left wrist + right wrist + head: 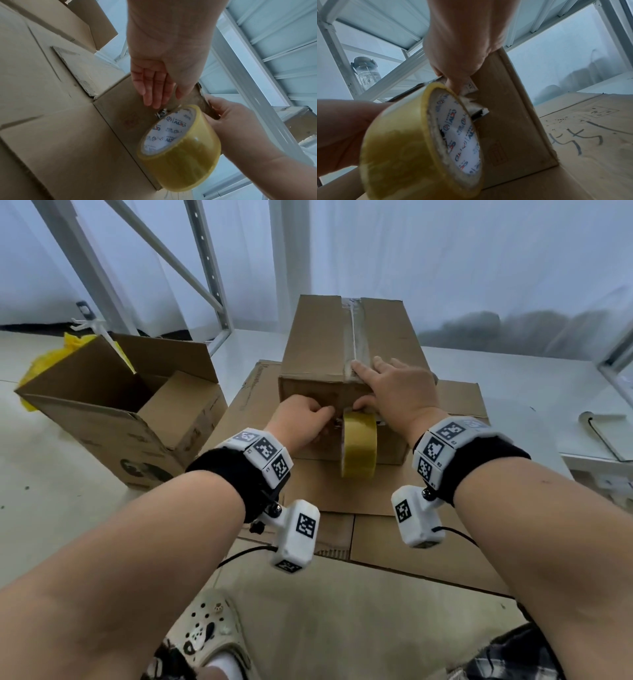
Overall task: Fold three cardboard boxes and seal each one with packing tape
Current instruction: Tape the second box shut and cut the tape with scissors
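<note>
A: Where is the tape roll (pixel 359 445)?
B: Hanging against the sealed box (pixel 346 361)'s near face, below both hands.
A: Fingers?
B: Left hand (pixel 303 424) pinches tape beside the roll; right hand (pixel 397 392) spread, pressing the seam.

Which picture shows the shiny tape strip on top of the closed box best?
The head view: the clear tape strip runs the whole length of the closed brown cardboard box. The left wrist view catches only its glossy end on the box's front; in the right wrist view I cannot make it out.
</note>
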The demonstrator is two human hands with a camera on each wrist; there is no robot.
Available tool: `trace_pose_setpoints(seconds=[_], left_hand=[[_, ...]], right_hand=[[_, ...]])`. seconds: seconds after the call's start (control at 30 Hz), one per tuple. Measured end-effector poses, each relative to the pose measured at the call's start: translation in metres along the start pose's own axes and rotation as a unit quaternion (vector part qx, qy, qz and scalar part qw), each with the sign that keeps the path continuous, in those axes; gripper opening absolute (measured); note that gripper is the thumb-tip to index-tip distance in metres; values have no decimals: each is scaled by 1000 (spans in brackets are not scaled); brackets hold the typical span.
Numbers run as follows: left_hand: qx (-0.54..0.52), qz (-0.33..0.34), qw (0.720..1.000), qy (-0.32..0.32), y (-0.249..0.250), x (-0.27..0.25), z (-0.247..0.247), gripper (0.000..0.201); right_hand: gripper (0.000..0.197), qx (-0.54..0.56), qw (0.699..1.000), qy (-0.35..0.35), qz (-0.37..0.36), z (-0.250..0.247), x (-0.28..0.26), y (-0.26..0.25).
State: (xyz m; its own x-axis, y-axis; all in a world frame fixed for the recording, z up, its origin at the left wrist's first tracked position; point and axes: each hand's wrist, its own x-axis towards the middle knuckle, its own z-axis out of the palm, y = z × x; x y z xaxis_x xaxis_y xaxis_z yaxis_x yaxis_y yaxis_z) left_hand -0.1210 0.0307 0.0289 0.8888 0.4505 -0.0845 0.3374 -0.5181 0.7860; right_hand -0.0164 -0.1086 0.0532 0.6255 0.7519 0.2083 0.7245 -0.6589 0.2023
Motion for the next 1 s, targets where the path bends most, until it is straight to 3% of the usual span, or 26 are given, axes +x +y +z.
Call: trace_pose_setpoints(seconds=[0.17,0.27,0.4,0.63,0.9,1.0], left_hand=[[16,45,999,25,12,-13,-15,25],[44,88,994,40,33,-23,-17,27],[74,151,985,39,65,-33,-1,28],[111,206,970,-58,120,-43,91,24],[115,162,971,-132,101,-26,183,18],[112,142,973,-143,94,-23,201,21]], right_hand=[[52,88,996,-17,-16,-8,-15,12],[50,119,993,10,-12,-15,-44,24],[50,136,989,-4,58,-17,-86,52],[43,164,946,-159,232,-1,-165,146],[46,176,902,-220,329,47,-209,179],[28,173,899,-238,324,66,-212,175]])
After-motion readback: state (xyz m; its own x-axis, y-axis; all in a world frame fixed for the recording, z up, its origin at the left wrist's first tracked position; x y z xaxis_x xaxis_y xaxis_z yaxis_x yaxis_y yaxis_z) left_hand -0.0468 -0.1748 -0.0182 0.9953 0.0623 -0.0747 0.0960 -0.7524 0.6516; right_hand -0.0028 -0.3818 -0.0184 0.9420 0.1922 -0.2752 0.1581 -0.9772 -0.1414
